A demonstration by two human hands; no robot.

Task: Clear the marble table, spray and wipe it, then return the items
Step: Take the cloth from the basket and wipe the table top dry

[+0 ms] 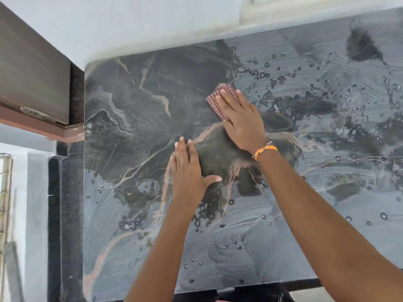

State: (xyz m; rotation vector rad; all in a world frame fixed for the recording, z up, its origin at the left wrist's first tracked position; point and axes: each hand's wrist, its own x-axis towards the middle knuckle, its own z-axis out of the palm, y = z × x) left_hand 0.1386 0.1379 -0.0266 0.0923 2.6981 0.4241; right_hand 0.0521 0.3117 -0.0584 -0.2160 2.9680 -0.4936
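The dark marble table (135,101) fills most of the view; it has pale veins and is wet, with soapy streaks and droplets across its right and near parts. A red checked cloth (214,99) lies flat on it near the middle. My right hand (241,120), with an orange band at the wrist, presses on the cloth with straight fingers. My left hand (188,171) rests flat on the bare marble nearer to me, left of the right forearm, fingers straight and thumb spread.
A white wall (130,25) runs along the table's far edge. A dark wooden cabinet (32,73) stands at the left, past the table's left edge. A black stone ledge (65,214) runs down the left side. The table's near edge (250,285) is at the bottom.
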